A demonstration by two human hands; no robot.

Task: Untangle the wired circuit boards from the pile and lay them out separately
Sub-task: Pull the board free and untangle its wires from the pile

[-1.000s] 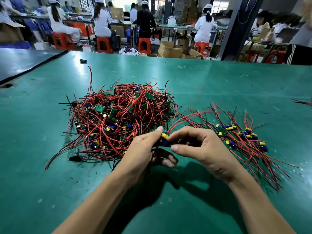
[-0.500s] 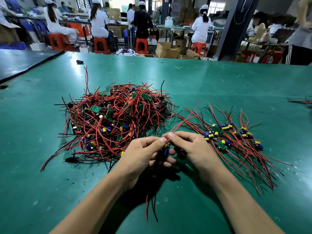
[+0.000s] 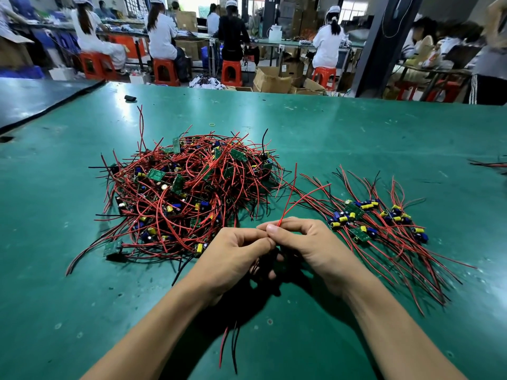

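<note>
A tangled pile of small green circuit boards with red and black wires lies on the green table, left of centre. To the right, several boards lie spread out with their wires fanned toward me. My left hand and my right hand meet in front of the pile and together pinch one wired board, which is mostly hidden between the fingers. Its red wires rise from my right fingertips, and a red and a black wire hang down below my hands.
A small black object and a yellow rubber band lie far back on the table. More wires poke in at the right edge. A dark table adjoins on the left. Seated workers, red stools and cardboard boxes fill the background.
My hands have drawn the board out of the pile toward me and closed over it. Its free red wires now stand up from my fingers, and two wires hang below.
</note>
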